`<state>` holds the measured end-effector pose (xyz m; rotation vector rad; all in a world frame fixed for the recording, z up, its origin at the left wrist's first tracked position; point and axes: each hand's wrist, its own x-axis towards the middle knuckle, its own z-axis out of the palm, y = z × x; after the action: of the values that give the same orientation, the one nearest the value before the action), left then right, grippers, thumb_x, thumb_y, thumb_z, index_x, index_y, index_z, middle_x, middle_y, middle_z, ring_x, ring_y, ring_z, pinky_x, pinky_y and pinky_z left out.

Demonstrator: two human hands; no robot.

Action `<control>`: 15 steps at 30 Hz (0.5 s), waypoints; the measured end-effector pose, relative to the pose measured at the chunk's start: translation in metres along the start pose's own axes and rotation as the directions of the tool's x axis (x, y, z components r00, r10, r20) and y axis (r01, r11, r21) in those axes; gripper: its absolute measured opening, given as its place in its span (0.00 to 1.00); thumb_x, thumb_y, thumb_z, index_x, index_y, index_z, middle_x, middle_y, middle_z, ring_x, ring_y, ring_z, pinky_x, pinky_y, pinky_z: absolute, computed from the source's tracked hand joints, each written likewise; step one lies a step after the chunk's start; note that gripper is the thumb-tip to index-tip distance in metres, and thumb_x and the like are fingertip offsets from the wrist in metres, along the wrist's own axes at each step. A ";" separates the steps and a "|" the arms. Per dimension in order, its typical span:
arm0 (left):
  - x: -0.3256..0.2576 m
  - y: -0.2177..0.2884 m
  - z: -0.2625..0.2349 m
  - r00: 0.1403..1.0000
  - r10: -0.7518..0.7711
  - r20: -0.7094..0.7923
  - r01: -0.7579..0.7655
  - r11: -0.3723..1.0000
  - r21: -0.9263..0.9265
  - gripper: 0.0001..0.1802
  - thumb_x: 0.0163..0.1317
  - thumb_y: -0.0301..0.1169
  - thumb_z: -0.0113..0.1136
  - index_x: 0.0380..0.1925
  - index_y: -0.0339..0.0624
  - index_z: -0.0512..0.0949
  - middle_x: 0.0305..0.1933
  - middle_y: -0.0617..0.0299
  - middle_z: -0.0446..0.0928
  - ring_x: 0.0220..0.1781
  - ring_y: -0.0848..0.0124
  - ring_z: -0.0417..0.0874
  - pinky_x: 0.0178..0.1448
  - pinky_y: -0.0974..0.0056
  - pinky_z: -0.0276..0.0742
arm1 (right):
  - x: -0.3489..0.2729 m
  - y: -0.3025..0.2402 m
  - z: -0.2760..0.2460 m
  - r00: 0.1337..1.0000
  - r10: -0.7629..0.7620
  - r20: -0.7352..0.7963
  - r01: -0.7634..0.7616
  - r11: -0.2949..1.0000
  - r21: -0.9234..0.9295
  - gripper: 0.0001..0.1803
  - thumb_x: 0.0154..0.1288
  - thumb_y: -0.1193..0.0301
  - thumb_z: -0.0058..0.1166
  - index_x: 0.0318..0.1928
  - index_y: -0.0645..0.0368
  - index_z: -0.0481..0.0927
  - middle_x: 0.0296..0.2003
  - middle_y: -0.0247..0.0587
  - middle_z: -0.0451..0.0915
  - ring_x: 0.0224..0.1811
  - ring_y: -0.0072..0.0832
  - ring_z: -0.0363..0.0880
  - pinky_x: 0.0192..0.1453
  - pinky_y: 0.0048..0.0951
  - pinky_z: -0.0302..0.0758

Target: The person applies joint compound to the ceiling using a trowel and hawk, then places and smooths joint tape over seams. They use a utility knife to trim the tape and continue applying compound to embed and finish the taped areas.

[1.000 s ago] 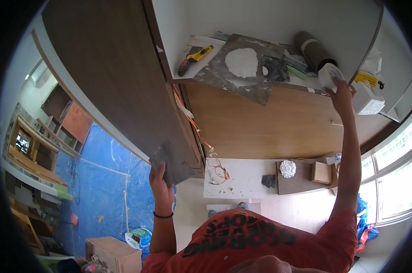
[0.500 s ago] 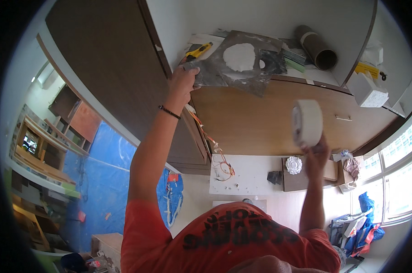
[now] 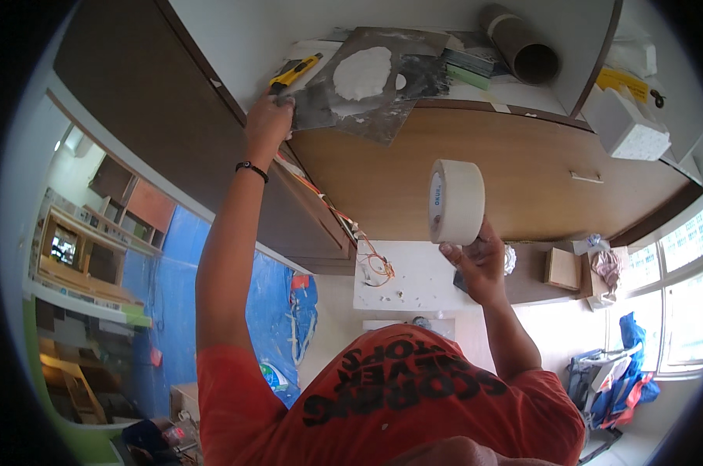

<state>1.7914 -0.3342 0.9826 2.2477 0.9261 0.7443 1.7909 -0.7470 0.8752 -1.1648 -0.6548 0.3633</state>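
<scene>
My left hand [image 3: 269, 126] is closed on the near left corner of a dark grey sheet [image 3: 314, 109], with the thumb on top. The sheet lies on the cabinet shelf among other dark, dusty plates. Just beyond my fingers is a yellow utility knife [image 3: 295, 73]; I cannot tell whether they touch it. A mound of white paste or powder [image 3: 362, 73] sits on a grey board [image 3: 398, 116] to the right. My right hand [image 3: 479, 264] holds up a wide roll of cream tape [image 3: 464, 202] by its lower rim, in front of a brown cabinet panel.
A brown cardboard tube [image 3: 522, 46] and a green block [image 3: 468, 76] lie on the shelf. At the right stands a white box [image 3: 631, 128]. Orange cables [image 3: 378, 268] hang over a white worktop [image 3: 413, 295]. Blue sheeting [image 3: 184, 311] covers the floor at left.
My right hand has brought the tape roll left and nearer, its flat side turning more into view. My left hand keeps its place at the sheet's corner while the whole view shifts.
</scene>
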 end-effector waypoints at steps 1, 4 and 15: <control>-0.005 0.003 -0.005 0.999 0.030 -0.017 -0.027 0.988 0.151 0.20 0.68 0.37 0.65 0.53 0.32 0.80 0.44 0.49 0.83 0.38 0.62 0.86 0.42 0.59 0.84 | 0.001 0.000 -0.001 0.999 0.007 0.040 -0.006 1.000 -0.022 0.22 0.65 0.84 0.66 0.57 0.65 0.76 0.52 0.39 0.81 0.57 0.25 0.79 0.65 0.31 0.73; -0.050 0.013 -0.018 0.874 0.422 -0.242 -0.215 0.782 0.585 0.21 0.71 0.38 0.62 0.58 0.38 0.81 0.44 0.49 0.82 0.45 0.62 0.86 0.43 0.60 0.82 | 0.006 0.002 0.000 0.969 -0.166 0.185 0.178 0.983 -0.049 0.21 0.62 0.84 0.69 0.55 0.63 0.78 0.52 0.42 0.82 0.58 0.29 0.80 0.64 0.33 0.74; -0.274 0.032 -0.015 0.936 0.080 0.343 0.096 0.879 -0.467 0.10 0.70 0.32 0.66 0.46 0.37 0.84 0.46 0.61 0.85 0.47 0.75 0.84 0.52 0.66 0.81 | 0.031 0.040 0.011 0.713 -0.409 0.569 0.678 0.610 -0.411 0.17 0.41 0.87 0.63 0.36 0.62 0.81 0.43 0.47 0.83 0.56 0.51 0.80 0.62 0.49 0.77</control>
<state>1.6301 -0.5543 0.9414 1.8457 0.5046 0.4724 1.8099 -0.7067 0.8492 -1.4046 -1.5743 -0.1775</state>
